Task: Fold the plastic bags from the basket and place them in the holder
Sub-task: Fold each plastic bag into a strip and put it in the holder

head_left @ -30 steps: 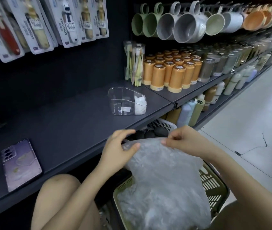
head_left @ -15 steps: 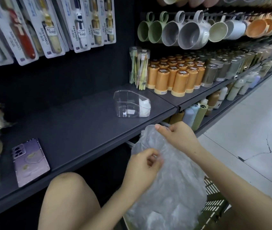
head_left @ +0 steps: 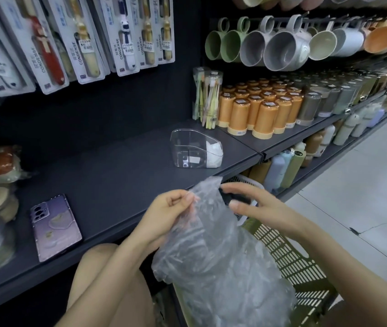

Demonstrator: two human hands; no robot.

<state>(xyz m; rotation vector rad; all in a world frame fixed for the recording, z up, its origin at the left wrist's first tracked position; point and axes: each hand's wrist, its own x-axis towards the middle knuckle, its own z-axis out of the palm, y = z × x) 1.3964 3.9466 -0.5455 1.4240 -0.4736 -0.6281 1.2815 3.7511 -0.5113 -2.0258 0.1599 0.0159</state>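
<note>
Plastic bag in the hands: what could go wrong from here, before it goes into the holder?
1. Only the left hand pinches the plastic bag; the right hand is open beside it, so the bag may slip into the basket.
2. The bag hangs crumpled in the air; the fold may come out bulky for the clear holder, which already holds a white bundle.

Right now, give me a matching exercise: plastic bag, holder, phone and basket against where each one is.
Things:
1 plastic bag
2 holder
3 phone
4 basket

Places:
a flat on the shelf near its front edge
b pinched by the left hand
c under the plastic bag
d upright on the shelf, white bundle inside

Pairs: 1-b, 2-d, 3-a, 4-c
</note>
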